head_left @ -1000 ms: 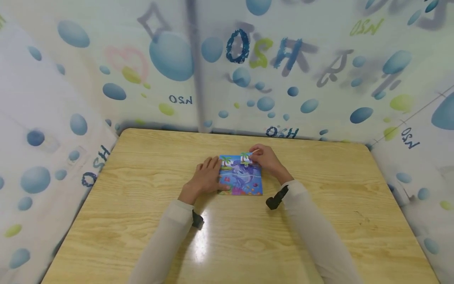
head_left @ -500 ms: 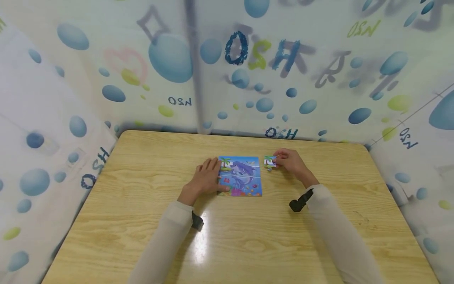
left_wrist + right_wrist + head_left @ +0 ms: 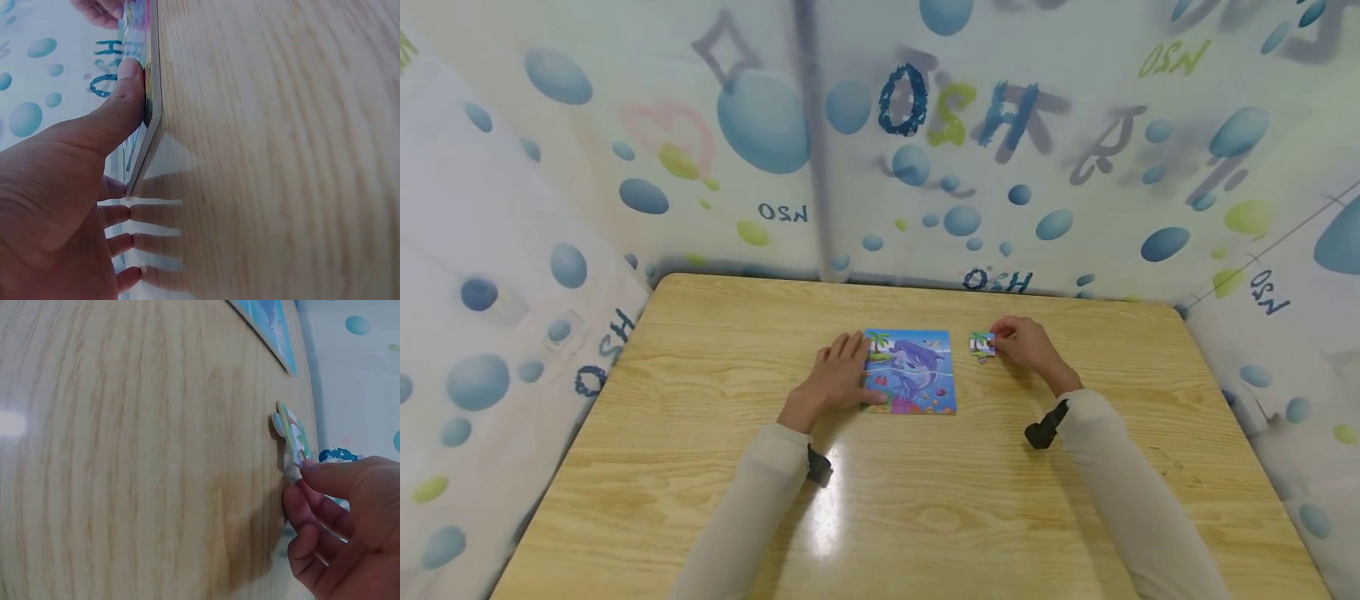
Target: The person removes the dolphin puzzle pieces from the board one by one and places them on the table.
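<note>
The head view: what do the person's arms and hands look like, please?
The left sleeve and right sleeve are plain, long and cream-coloured. Each has a small black attachment near its wrist end. The left hand and right hand wear no gloves.

Blue-spotted pale walls (image 3: 880, 192) stand behind a wooden table (image 3: 917, 508).

The right hand (image 3: 350, 519) over there pinches a small puzzle piece (image 3: 292, 434) by its edge, thumb on the printed side. The piece stands tilted, green and white showing; I can't tell whether it touches the wooden table (image 3: 137, 456). A blue corner of the puzzle (image 3: 269, 325) lies near it, apart. Behind is a pale, blue-spotted wall (image 3: 337, 375).
</note>
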The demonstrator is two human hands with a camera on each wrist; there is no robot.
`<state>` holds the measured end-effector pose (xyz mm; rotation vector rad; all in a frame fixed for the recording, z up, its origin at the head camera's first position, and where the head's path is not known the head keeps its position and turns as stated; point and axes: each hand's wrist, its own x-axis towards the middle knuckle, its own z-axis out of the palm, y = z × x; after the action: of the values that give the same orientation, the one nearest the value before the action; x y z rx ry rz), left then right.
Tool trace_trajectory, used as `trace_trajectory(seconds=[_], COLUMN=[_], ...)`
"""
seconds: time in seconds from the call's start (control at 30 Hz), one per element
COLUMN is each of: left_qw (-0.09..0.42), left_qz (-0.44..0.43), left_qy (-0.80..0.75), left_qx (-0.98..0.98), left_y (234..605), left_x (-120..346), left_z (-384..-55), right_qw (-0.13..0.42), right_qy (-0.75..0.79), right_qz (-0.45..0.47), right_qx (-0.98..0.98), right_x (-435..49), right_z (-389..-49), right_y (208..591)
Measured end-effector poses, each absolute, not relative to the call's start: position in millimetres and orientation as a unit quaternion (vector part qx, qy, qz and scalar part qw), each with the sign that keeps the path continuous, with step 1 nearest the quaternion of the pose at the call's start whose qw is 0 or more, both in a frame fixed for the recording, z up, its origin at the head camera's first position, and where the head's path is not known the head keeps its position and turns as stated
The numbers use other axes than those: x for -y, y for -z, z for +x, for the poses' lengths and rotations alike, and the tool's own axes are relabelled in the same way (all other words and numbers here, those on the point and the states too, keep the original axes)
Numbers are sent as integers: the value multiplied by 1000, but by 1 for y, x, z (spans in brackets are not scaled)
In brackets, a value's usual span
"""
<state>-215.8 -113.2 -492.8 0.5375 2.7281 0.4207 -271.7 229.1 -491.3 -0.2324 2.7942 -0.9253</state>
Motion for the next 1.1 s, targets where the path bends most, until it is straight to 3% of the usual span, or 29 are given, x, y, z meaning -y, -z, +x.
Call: trace_trajectory(seconds=[0.57, 1.1], left_qw=[170, 168], left_qz=[186, 187], left_qy=[-145, -148], left_qx=[-957, -956], left_y=[494, 493], left_x=[112, 113], left_z=[-217, -216], right_qw=[75, 130], right_qy=[276, 301], right_qz=[-100, -169], right_qx=[-953, -929], right_x=[-224, -145], right_z=[-272, -273], right_y=[492, 484])
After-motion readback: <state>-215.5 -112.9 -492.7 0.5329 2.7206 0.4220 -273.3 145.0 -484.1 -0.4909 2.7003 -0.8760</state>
